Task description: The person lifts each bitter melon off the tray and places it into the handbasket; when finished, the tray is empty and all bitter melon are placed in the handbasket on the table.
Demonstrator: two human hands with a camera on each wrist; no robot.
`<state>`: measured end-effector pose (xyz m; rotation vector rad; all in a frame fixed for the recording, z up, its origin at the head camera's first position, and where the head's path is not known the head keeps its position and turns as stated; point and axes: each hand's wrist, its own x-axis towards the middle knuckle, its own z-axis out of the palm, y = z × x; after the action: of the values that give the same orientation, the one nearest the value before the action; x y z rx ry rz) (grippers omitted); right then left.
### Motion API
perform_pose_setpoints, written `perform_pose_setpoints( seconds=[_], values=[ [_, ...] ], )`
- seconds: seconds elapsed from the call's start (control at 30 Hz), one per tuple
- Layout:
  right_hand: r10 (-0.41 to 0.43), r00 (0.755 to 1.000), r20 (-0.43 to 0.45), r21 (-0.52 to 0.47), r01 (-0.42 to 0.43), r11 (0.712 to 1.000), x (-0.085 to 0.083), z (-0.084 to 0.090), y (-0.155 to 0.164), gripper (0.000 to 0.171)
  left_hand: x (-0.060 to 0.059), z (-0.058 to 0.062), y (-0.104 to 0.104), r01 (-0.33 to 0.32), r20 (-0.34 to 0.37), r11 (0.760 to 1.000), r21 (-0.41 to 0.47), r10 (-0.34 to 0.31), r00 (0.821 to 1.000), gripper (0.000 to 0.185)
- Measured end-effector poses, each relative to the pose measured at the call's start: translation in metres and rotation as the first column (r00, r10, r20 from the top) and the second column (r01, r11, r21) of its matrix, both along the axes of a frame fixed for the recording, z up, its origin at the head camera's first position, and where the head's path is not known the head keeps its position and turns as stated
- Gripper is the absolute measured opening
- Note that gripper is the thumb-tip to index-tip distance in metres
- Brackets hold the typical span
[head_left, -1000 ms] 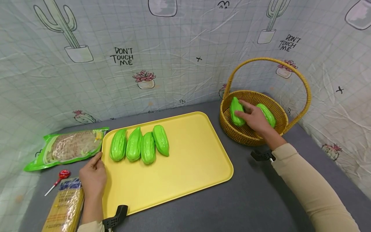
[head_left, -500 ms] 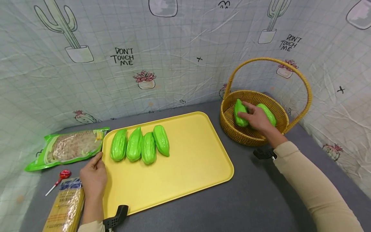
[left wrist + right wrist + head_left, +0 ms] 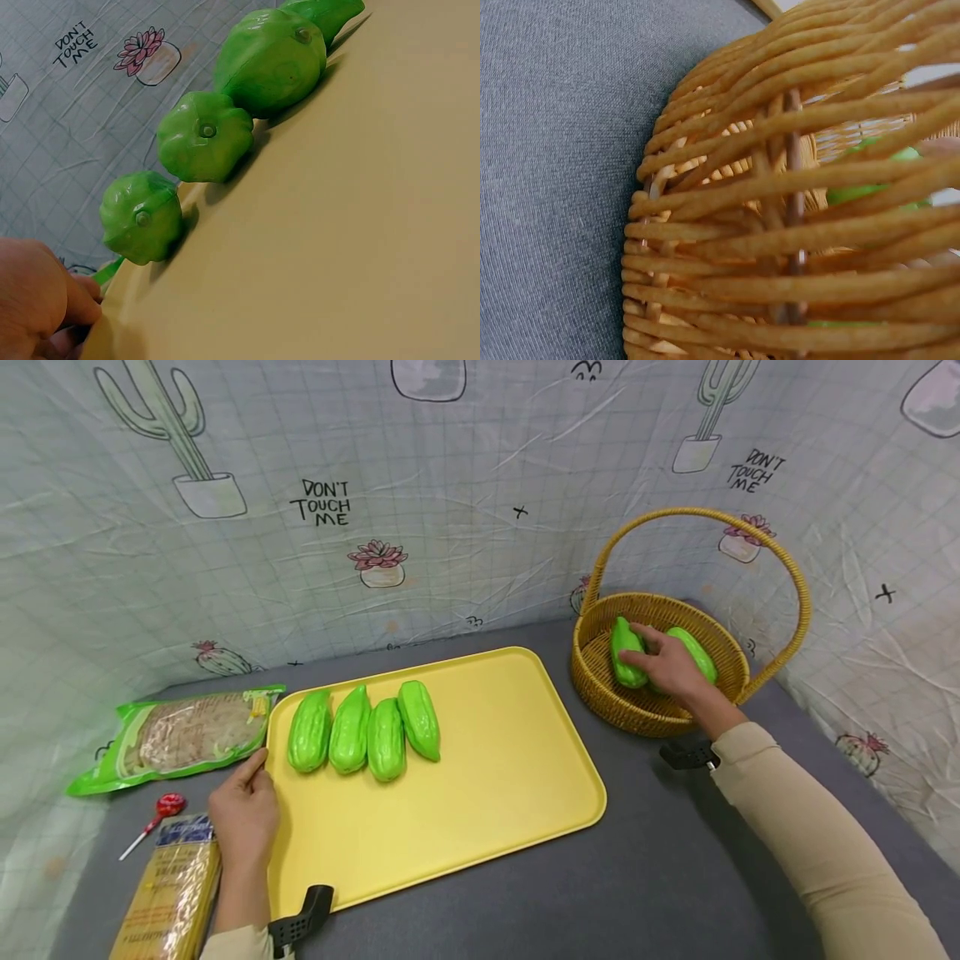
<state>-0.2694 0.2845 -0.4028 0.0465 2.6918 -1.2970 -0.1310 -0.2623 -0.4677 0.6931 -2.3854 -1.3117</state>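
My right hand (image 3: 670, 667) reaches into a wicker basket (image 3: 626, 717), thumb and fingers around a bright green bitter melon (image 3: 624, 643). Another bitter melon (image 3: 696, 652) lies in the basket, partly behind that hand. In the right wrist view, the basket's woven wall (image 3: 840, 289) covers most of the hand and the melon. On the left, my left hand (image 3: 245, 814) pinches the rim of a yellow tray (image 3: 465, 802). Several bitter melons (image 3: 349, 731) lie side by side along the tray's back left; the left wrist view shows their stem ends above the tray's surface.
Left of the tray lie a green-edged plastic food bag (image 3: 191, 735), a red lollipop (image 3: 169, 805) and a spaghetti pack (image 3: 168, 893). The basket's tall handle (image 3: 701, 512) arches over its opening. A printed cloth (image 3: 450, 468) hangs behind the grey table (image 3: 525, 902).
My right hand and the bitter melon it holds have shifted slightly right inside the basket. The left hand stays at the tray's rim, and the melons on the tray keep their places.
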Motion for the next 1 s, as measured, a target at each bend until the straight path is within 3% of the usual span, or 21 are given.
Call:
perform_pose_setpoints(
  seconds=[1.0],
  values=[
    [0.111, 0.991, 0.074, 0.087, -0.117, 0.989, -0.0016, -0.0013, 0.0025, 0.077, 0.0000, 0.0009, -0.0004, -0.001, 0.002, 1.000, -0.013, 0.001, 1.000, 0.042]
  ],
)
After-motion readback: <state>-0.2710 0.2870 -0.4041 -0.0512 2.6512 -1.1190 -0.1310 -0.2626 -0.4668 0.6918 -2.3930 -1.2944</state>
